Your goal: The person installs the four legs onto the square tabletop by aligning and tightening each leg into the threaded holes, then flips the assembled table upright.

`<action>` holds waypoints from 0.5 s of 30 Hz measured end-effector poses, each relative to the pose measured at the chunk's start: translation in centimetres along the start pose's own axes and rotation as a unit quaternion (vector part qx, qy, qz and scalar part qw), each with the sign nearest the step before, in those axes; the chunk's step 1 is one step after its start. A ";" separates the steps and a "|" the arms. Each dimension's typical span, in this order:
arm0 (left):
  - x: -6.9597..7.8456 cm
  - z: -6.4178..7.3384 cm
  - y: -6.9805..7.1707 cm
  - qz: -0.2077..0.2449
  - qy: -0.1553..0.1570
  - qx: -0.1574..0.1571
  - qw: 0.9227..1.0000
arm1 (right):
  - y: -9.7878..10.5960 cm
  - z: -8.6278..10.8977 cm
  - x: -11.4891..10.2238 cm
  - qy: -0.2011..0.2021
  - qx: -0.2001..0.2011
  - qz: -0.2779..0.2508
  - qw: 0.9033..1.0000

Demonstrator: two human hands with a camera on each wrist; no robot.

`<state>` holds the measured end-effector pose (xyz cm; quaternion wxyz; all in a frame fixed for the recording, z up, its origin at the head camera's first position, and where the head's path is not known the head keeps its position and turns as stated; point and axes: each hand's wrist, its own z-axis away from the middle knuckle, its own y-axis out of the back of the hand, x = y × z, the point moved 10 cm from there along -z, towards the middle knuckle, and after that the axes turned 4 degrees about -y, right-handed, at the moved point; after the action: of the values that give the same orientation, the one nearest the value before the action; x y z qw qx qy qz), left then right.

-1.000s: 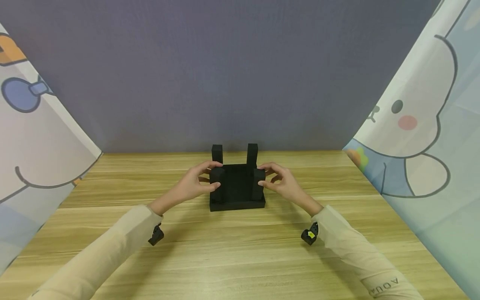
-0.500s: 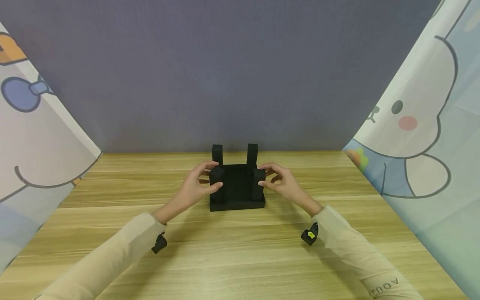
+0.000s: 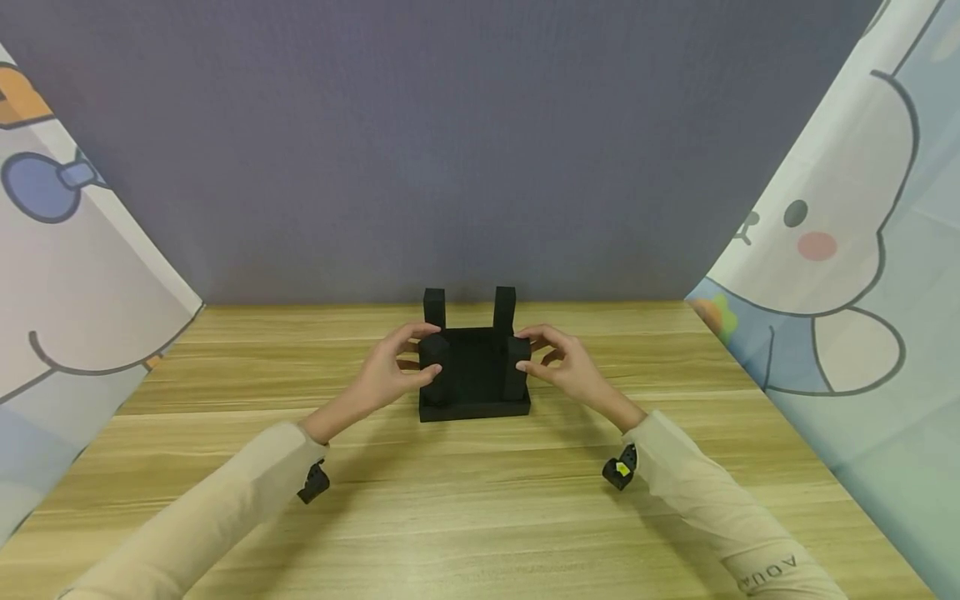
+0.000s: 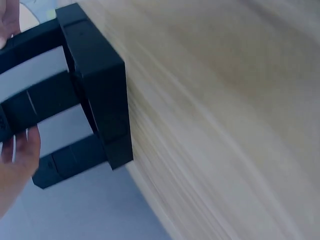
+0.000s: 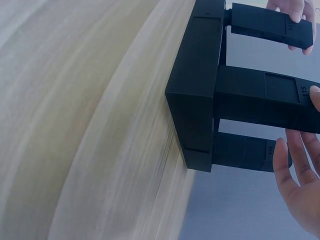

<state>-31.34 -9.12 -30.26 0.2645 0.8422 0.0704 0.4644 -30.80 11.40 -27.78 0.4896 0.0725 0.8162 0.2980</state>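
A black square base (image 3: 474, 411) with a raised rim lies on the wooden table, with black rectangular posts standing at its corners. My left hand (image 3: 393, 367) pinches the front left post (image 3: 434, 367) near its top, thumb on the near side and fingers behind. That post sits slightly twisted against the base, and a narrow neck shows at its foot in the right wrist view. My right hand (image 3: 561, 362) holds the front right post (image 3: 515, 375) between thumb and fingers near the top. Raised numerals mark this post (image 5: 265, 95) in the right wrist view.
Two rear posts, left (image 3: 434, 307) and right (image 3: 505, 308), stand behind the hands, near the grey back panel (image 3: 465, 150). Cartoon-printed panels flank the table (image 3: 465, 517) on the left (image 3: 75, 275) and right (image 3: 840, 192). Each wrist wears a small black device (image 3: 619, 468).
The left thumb has slid right and back along the front left post, which has turned slightly. The left forearm has shifted a little; the right hand and the base stay still.
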 end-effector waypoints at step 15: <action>-0.2 -0.5 -0.7 0.031 0.005 -0.089 0.996 | 0.0 0.1 -0.1 0.003 0.002 0.003 1.000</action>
<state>-31.82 -8.43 -30.52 0.3237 0.8150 0.0042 0.4806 -30.68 11.42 -27.69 0.4867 0.0746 0.8178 0.2981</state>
